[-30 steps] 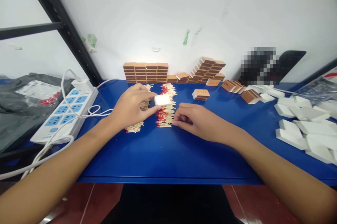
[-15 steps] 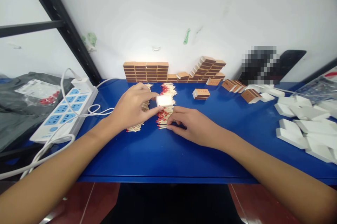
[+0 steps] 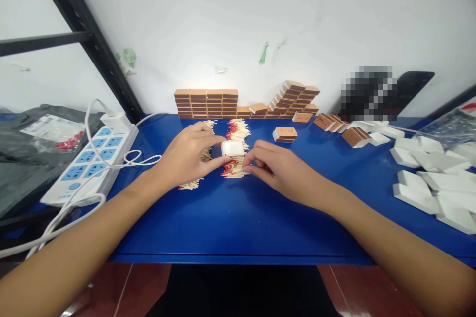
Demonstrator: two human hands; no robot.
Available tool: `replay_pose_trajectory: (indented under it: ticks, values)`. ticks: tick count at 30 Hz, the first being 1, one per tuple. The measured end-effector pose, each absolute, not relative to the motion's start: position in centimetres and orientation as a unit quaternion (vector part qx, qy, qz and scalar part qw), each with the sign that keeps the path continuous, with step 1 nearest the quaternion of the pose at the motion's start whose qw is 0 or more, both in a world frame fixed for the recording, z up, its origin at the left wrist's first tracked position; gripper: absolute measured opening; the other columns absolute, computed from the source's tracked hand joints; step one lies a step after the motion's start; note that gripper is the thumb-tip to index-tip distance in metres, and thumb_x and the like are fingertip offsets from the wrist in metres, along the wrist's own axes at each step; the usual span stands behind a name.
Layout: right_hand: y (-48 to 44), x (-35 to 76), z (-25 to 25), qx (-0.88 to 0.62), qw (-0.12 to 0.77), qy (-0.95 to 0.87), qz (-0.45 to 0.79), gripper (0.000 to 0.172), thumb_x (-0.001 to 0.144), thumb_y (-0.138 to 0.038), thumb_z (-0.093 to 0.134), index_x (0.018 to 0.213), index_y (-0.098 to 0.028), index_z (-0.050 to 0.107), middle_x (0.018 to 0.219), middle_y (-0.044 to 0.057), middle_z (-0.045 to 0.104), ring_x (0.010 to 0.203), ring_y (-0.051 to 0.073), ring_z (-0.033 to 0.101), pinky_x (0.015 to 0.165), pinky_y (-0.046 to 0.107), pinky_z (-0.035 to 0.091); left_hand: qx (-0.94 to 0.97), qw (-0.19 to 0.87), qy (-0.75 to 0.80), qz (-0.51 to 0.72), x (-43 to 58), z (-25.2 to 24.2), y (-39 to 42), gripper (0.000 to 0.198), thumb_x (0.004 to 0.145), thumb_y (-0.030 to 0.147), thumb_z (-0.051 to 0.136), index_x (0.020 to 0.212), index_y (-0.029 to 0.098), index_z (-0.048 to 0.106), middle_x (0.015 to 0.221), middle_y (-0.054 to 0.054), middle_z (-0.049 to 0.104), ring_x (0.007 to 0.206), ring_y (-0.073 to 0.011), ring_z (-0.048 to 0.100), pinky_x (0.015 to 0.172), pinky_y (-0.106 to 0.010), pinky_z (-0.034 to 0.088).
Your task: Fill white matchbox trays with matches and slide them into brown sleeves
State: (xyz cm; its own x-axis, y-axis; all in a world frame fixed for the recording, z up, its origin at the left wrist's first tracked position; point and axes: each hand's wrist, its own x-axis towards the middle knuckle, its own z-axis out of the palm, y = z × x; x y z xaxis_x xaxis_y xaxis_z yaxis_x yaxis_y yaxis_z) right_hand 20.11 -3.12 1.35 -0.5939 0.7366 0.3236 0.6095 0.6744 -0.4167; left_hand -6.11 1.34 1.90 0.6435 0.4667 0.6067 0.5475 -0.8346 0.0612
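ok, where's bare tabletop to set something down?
Free: blue tabletop between the matchsticks and its near edge; also between the right forearm and white matchbox trays. Crowded: back, with matchbox stacks; left, with the power strip.

matches (image 3: 238, 131): red-tipped, pale | tray (image 3: 232, 148): white | matchboxes (image 3: 206, 103): orange, brown | table (image 3: 223, 222): blue

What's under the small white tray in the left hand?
Red-headed matches show beyond and in front of the white tray held by the left hand; what the tray covers is hidden.
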Motion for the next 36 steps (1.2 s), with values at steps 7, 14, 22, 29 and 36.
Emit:
replay_pose_trajectory:
  ticks: [7, 14, 22, 29, 36]
  values:
    - [-2.8, 20.3, 1.3, -0.405, 0.291, -0.866, 0.026, 0.007, 0.104, -0.022, 0.058, 0.101, -0.019, 0.064, 0.092, 0.004, 0.059, 0.072, 0.016, 0.052, 0.064, 0.029, 0.038, -0.914, 0.047, -0.246, -0.319, -5.8, 1.7, 0.8, 0.033, 0.093, 0.045, 0.075, 0.112, 0.019, 0.079, 0.096, -0.009, 0.076, 0.095, -0.0231, 0.068, 0.087, -0.038, 0.058]
    - [-2.8, 19.8, 0.5, -0.418, 0.266, -0.868, 0.005, 0.010, 0.104, -0.025, 0.058, 0.102, -0.019, 0.065, 0.094, 0.004, 0.061, 0.074, 0.016, 0.055, 0.065, 0.029, 0.040, -0.917, 0.037, -0.239, -0.317, -5.6, 1.6, 0.4, 0.033, 0.095, 0.048, 0.073, 0.112, 0.020, 0.079, 0.096, -0.008, 0.076, 0.096, -0.0231, 0.069, 0.086, -0.037, 0.059]
    - [-3.2, 19.8, 1.3, -0.399, 0.314, -0.861, 0.029, 0.007, 0.102, -0.022, 0.060, 0.098, -0.019, 0.066, 0.089, 0.003, 0.061, 0.074, 0.015, 0.056, 0.065, 0.029, 0.040, -0.909, 0.059, -0.257, -0.323, -6.0, 1.8, 1.1, 0.034, 0.094, 0.047, 0.074, 0.111, 0.017, 0.079, 0.096, -0.010, 0.076, 0.095, -0.0233, 0.068, 0.085, -0.038, 0.059]
    - [-3.3, 19.8, 1.0, -0.408, 0.195, -0.886, 0.103, 0.005, 0.098, -0.024, 0.067, 0.096, -0.020, 0.068, 0.098, 0.004, 0.063, 0.074, 0.014, 0.058, 0.066, 0.029, 0.042, -0.893, 0.071, -0.297, -0.330, -6.5, 1.8, 1.8, 0.035, 0.091, 0.044, 0.078, 0.113, 0.017, 0.079, 0.096, -0.009, 0.077, 0.095, -0.0232, 0.069, 0.084, -0.037, 0.059]
    - [-3.0, 19.9, 0.9, -0.410, 0.162, -0.888, 0.129, 0.007, 0.100, -0.022, 0.064, 0.094, -0.019, 0.068, 0.101, 0.004, 0.063, 0.075, 0.014, 0.057, 0.066, 0.028, 0.043, -0.894, 0.073, -0.294, -0.330, -6.5, 1.7, 1.8, 0.037, 0.091, 0.046, 0.077, 0.112, 0.015, 0.079, 0.096, -0.010, 0.077, 0.094, -0.0240, 0.069, 0.082, -0.038, 0.060]
